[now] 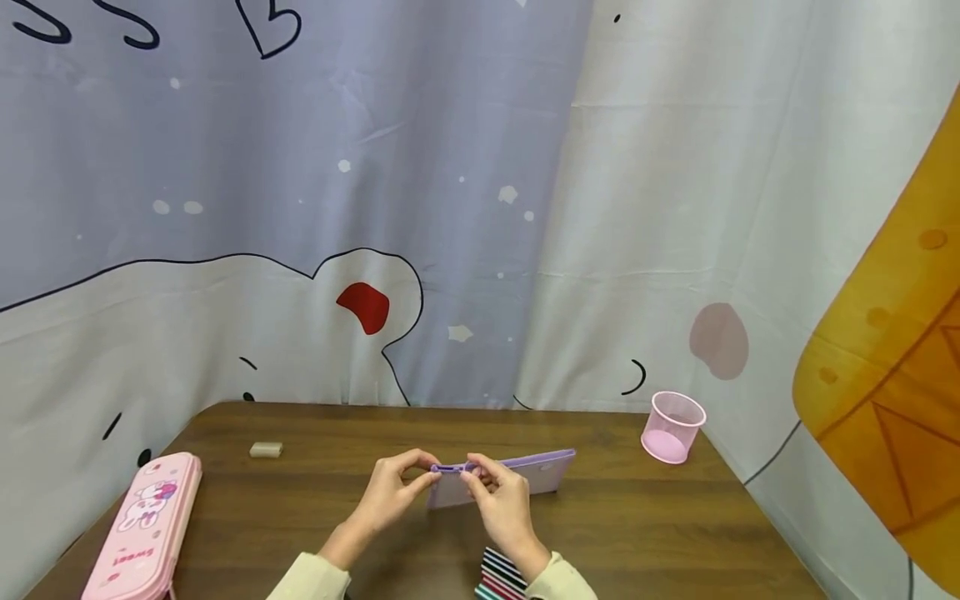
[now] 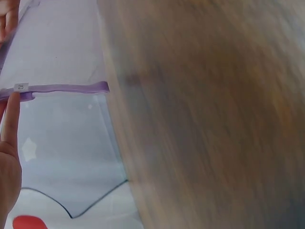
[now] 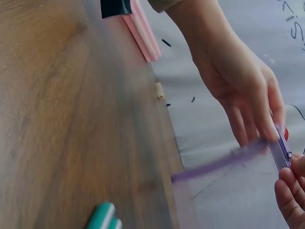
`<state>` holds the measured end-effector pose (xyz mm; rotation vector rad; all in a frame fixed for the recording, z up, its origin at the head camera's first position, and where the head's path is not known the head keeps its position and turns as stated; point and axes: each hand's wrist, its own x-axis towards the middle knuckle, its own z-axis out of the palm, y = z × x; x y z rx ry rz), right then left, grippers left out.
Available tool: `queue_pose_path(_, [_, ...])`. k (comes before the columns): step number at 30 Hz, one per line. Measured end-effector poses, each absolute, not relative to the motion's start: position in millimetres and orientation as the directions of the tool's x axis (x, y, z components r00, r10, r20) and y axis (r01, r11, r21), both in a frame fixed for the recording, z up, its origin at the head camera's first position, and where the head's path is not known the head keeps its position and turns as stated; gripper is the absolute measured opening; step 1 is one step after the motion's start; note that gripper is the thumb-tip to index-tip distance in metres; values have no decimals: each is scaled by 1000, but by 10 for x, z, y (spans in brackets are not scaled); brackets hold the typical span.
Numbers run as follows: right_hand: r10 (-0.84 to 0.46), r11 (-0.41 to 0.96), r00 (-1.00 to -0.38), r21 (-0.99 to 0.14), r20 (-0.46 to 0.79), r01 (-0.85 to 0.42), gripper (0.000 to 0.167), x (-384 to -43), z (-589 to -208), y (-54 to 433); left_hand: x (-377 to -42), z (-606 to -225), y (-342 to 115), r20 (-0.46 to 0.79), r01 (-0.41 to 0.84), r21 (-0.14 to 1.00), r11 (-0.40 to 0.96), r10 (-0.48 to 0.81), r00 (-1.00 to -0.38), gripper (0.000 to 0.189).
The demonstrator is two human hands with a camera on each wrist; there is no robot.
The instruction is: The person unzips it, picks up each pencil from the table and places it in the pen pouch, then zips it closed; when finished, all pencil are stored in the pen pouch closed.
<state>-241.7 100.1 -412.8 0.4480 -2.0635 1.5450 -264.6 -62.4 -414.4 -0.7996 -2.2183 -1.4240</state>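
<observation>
Two hands of yours, the left hand point(image 1: 386, 496) and the right hand point(image 1: 505, 502), each have finger and thumb close together, pinching the purple zip edge point(image 1: 450, 468) of a thin pouch point(image 1: 546, 476). The pouch is up on its side in front of you, near the middle of the brown table point(image 1: 322, 467); I cannot tell if its bottom touches the wood. Some striped things point(image 1: 500, 575) lie nearer to you. The pouch looks light, and its sides look soft, so they will likely bend if you push. They may be a bit slippery too. The zip edge seems stiffer, so pinch there and pull gently, or the thin sides could tear.
</observation>
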Motion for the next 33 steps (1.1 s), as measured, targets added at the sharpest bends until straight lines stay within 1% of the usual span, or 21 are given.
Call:
queue_pose_path(4, [79, 299, -803, -783, 590, -546, 20, -2448, -4149, 1060, -2660, -4156, -664, 584, 630, 704, 327, 239, -776, 7])
queue_pose_path(10, [66, 313, -797, -771, 600, -554, 21, -2456, -4170, 1110, -2675, -4165, -677, 590, 641, 697, 320, 253, -767, 7])
queue_pose_path(18, [131, 326, -827, -811, 547, -485, 22, -2463, -4151, 1265, -2716, -4171, -774, 599, 639, 703, 312, 225, -769, 7])
queue_pose_path(21, [150, 323, -829, -820, 538, -473, 22, -2553, -4255, 1401, -2726, -4173, -807, 599, 638, 702, 318, 223, -770, 8])
queue_pose_path(25, [157, 356, -802, -790, 576, -498, 22, -2669, -4429, 1567, -2737, -4179, -824, 603, 640, 696, 327, 219, -767, 7])
queue_pose_path(29, [133, 380, -772, -752, 621, -539, 22, -2673, -4465, 1624, -2737, -4176, -819, 607, 645, 693, 322, 222, -763, 8])
queue_pose_path(33, [149, 376, -784, -768, 603, -519, 21, -2666, -4468, 1634, -2753, -4208, -809, 605, 646, 693, 321, 230, -762, 8])
